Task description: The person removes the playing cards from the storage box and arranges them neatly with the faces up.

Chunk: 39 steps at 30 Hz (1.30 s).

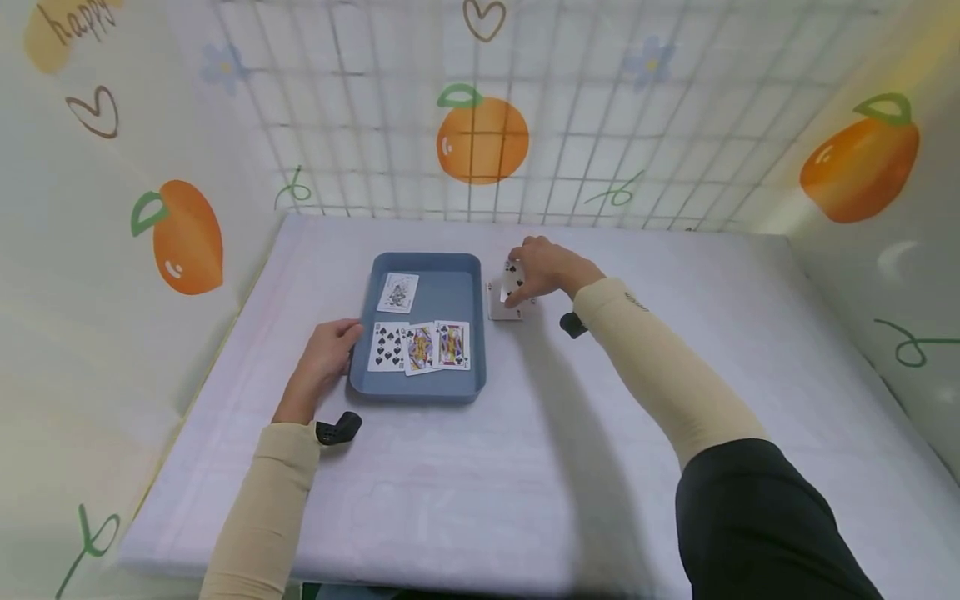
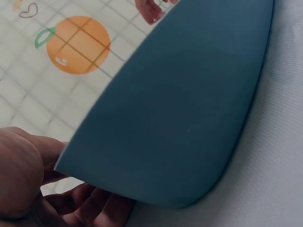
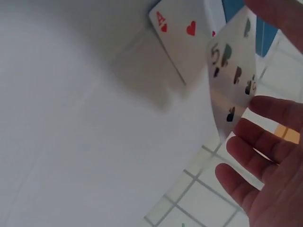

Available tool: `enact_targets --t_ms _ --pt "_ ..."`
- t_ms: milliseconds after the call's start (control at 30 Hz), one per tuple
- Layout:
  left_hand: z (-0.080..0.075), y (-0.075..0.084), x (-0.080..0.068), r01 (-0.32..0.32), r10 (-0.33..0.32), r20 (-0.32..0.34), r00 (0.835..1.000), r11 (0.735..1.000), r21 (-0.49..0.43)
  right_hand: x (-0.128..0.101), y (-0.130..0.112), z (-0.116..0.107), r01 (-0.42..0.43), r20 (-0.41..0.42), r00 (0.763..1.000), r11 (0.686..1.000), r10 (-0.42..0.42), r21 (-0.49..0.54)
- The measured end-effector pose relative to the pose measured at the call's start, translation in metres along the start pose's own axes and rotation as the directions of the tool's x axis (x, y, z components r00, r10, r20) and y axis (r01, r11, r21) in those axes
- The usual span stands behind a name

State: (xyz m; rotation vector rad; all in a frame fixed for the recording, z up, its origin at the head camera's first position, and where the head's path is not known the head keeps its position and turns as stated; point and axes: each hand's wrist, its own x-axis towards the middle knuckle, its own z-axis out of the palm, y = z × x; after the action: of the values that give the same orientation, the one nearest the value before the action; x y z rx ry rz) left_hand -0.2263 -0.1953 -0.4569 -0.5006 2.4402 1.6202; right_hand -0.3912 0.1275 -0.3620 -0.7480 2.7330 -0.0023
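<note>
Right wrist view shows the right hand point(image 3: 270, 156) pinching a five of spades point(image 3: 232, 80) above the deck point(image 1: 505, 307), beside the blue tray point(image 1: 450, 292); thin, slippery, best gripped by its edges. The left hand point(image 1: 324, 360) grips the tray's rim.

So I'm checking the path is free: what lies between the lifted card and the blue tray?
In the head view, only bare white table separates the card pinched by the right hand from the tray's right wall; the deck sits just below.

My flat blue plastic tray point(image 1: 450, 287) holds black spade and yellow-red face cards; white cloth surface point(image 1: 525, 467), cream sleeves, and orange fruit prints on the wall.
</note>
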Motion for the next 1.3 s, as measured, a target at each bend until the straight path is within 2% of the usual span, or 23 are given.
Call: enact_targets --t_ms 633,1300 --pt "-0.002 -0.001 -0.001 0.014 -0.014 0.009 1.000 0.999 -0.029 -0.008 0.028 0.015 0.025 0.033 0.999 1.000 -0.024 -0.013" --pt "0.000 0.002 -0.001 0.043 -0.043 -0.008 0.999 0.999 -0.006 0.001 0.044 0.029 -0.023 0.068 0.997 0.999 0.022 0.022"
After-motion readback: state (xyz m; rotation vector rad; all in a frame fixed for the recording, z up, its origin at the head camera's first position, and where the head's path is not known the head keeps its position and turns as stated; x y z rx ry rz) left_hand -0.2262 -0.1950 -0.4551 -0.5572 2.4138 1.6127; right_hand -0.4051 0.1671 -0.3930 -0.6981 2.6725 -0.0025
